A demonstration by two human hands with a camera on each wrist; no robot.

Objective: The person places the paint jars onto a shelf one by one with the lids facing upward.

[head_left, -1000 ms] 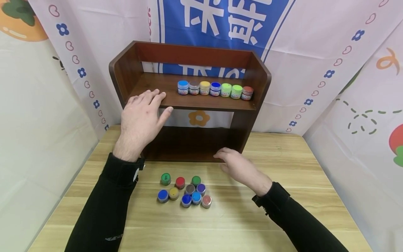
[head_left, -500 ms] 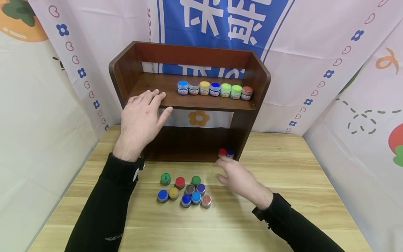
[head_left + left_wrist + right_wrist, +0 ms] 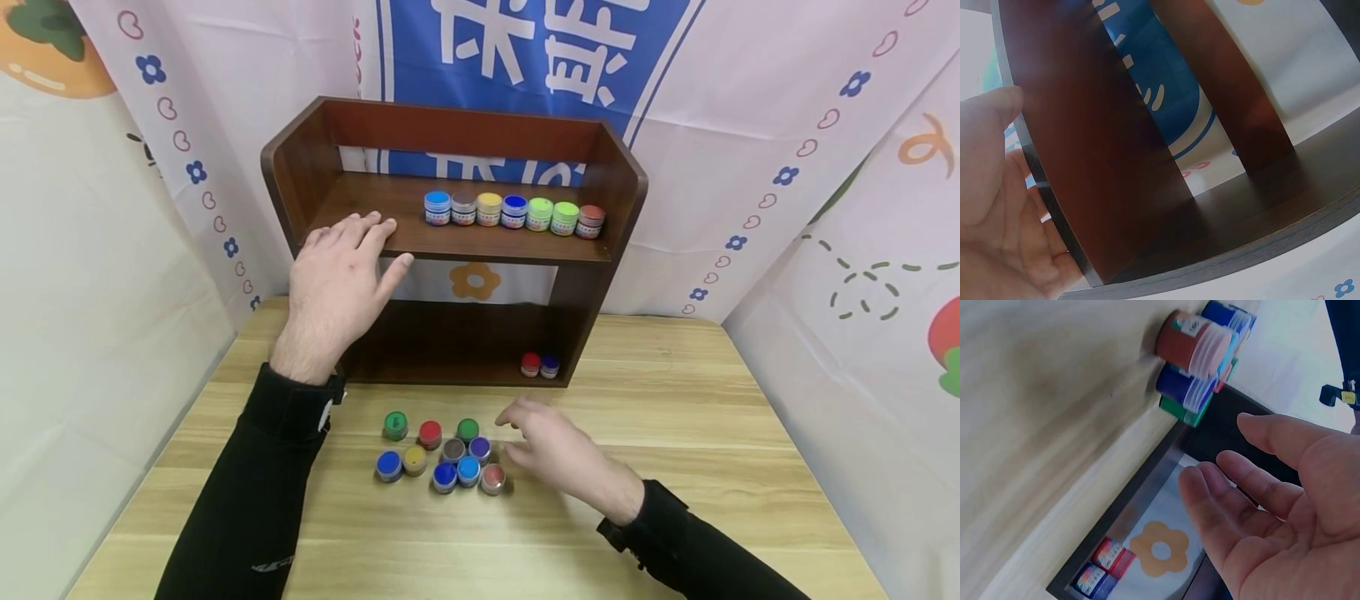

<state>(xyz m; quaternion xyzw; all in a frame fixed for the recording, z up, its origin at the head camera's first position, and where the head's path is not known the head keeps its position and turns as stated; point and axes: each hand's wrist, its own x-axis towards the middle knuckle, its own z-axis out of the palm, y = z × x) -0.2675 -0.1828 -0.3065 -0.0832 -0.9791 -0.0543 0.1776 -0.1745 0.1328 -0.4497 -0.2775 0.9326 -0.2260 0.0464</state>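
My left hand (image 3: 337,283) rests on the front edge of the upper board of a dark brown two-tier shelf (image 3: 480,250), with its fingers laid over the board. In the left wrist view its thumb and fingers lie along the board's edge. My right hand (image 3: 562,454) is over the table, its fingers loosely bent and nothing between them. Just left of it is a cluster of small paint jars, among them a purple jar (image 3: 479,449), a dark green jar (image 3: 467,429) and a brownish-pink jar (image 3: 492,478). A red jar (image 3: 530,364) and a purple-blue jar (image 3: 550,366) stand at the lower tier's right end.
A row of several jars, including a yellow one (image 3: 489,208), stands on the right part of the upper board. More loose jars, such as a blue one (image 3: 389,466) and a green one (image 3: 395,426), sit on the wooden table (image 3: 712,400). Printed cloth hangs behind.
My right hand has drawn back from the lower tier towards the loose jars, uncovering the red and purple-blue jars there. The left hand has stayed in place.
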